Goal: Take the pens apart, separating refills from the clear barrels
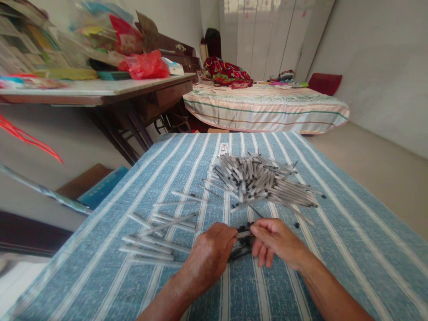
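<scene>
My left hand (212,250) is closed around a whitish pen barrel (244,234), whose right end sticks out from the fingers. At that end, the thumb and forefinger of my right hand (276,243) pinch together, and the other fingers curl below. Dark small parts (241,252) lie on the cloth beneath and behind my hands, partly hidden. Beyond them spreads a large heap of pale pens (254,178) with black ends. Several separate pale barrels (147,247) lie to the left of my left hand.
The blue, white-striped tablecloth (110,276) covers the table. A small black piece (296,225) lies right of my right hand. A cluttered side table (100,91) with a red plastic bag (147,65) stands at the left. Behind is a bed (267,104) before a white wardrobe (264,40).
</scene>
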Available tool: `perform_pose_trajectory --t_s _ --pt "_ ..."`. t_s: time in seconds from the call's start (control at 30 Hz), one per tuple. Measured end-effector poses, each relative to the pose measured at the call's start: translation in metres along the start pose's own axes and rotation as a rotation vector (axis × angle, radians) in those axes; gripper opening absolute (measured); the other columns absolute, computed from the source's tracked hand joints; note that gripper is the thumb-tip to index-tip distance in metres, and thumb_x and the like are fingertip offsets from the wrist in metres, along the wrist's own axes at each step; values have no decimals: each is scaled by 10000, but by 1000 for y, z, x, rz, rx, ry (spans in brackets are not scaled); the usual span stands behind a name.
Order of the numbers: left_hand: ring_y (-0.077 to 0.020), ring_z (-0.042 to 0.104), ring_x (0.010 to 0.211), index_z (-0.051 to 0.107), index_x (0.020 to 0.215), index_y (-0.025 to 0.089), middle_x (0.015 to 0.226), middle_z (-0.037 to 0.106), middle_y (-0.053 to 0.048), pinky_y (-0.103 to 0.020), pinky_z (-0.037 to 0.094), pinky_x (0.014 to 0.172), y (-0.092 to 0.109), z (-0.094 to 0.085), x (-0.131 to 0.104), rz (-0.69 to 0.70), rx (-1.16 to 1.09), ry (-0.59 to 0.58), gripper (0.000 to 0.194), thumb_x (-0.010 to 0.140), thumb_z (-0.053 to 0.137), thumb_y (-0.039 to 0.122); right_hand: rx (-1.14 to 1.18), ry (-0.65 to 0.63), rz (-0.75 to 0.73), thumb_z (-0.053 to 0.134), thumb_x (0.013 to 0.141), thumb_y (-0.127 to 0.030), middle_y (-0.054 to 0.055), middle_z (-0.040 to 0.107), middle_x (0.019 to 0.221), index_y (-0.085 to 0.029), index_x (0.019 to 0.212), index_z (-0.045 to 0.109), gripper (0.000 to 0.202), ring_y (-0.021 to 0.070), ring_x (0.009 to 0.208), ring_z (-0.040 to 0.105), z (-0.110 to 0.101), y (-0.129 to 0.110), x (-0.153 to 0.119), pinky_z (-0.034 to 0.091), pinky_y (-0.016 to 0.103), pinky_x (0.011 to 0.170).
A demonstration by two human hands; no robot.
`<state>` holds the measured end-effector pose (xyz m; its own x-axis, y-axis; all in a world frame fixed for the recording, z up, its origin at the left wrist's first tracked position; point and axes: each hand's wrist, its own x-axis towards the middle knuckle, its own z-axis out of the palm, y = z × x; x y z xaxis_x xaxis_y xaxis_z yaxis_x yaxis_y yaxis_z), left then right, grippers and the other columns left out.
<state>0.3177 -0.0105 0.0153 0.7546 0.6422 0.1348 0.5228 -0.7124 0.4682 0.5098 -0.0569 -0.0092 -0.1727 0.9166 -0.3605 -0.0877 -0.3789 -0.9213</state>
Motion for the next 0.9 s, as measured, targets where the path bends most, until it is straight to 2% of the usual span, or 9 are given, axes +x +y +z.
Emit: perform_pose_trajectory --t_s 0.1,0.2,0.37,0.57,0.73,0.9 --pt "-156 527 769 575 883 177 788 582 -38 -255 420 675 0 -1 0 -10 -12 -6 213 882 362 189 -7 12 3 521 771 -506 12 611 527 -137 719 486 374 111 363 571 0 1 1 400 154 303" --pt "-154 528 761 575 869 178 780 583 -34 -255 414 670 -1 -2 1 -27 -21 -7 210 880 366 191 32 7 -55 619 718 -390 13 634 614 -144 765 487 283 125 457 610 -4 -3 -1 435 163 337" --pt "-155 527 761 578 872 177 785 580 -36 -260 409 675 -1 -4 1 -38 -13 2 220 885 360 204 61 39 -94 632 677 -267 12 642 676 -159 775 477 213 135 515 618 -9 -11 -6 447 168 339" --pt "-161 523 773 580 887 179 793 576 -39 -260 406 677 -1 -2 1 -23 -16 -15 234 888 348 205 26 60 -74 654 677 -316 -2 619 614 -140 802 532 249 111 438 585 -4 -5 0 433 162 321" --pt "-161 530 775 584 891 176 796 588 -42 -255 405 689 -4 -1 2 -40 -4 -19 233 882 353 204 10 124 -94 628 698 -370 5 617 578 -126 701 549 256 96 396 567 -6 -1 3 416 155 320" --pt "-153 546 776 585 874 183 799 598 -31 -241 399 694 -15 -19 2 -86 19 -26 220 869 367 213 -21 207 -72 623 685 -379 -10 607 517 -141 680 530 256 88 341 533 -21 -10 -2 383 149 297"
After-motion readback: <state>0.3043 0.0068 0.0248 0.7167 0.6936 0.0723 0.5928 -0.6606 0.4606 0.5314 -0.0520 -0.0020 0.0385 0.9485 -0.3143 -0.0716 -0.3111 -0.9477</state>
